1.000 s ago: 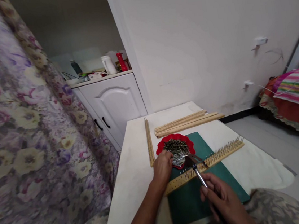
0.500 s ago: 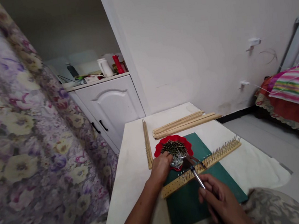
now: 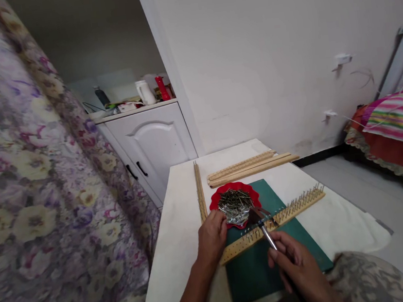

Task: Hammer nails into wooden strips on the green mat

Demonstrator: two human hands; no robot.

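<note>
A red scalloped dish [image 3: 215, 200] full of small nails sits at the far edge of a green cutting mat [image 3: 260, 271] on the white table [image 3: 176, 242]. A wooden strip [image 3: 296, 207] with a row of nails standing in it lies across the mat. My left hand [image 3: 212, 235] is closed at the dish's near left rim, its fingertips pinched; what they hold is too small to see. My right hand [image 3: 299, 269] is wrapped round the metal handle of a small hammer [image 3: 264, 226], whose head rests over the strip just below the dish.
More wooden strips [image 3: 247, 166] lie at the table's far end, and one [image 3: 200, 190] runs along its left side. A floral curtain [image 3: 36, 181] hangs at the left. A white cabinet [image 3: 152, 142] with bottles stands behind. A bed with a striped blanket [image 3: 399, 117] is at the right.
My left hand has drawn back from inside the dish to its near rim. The right hand and hammer have hardly moved. The camera shifted slightly.
</note>
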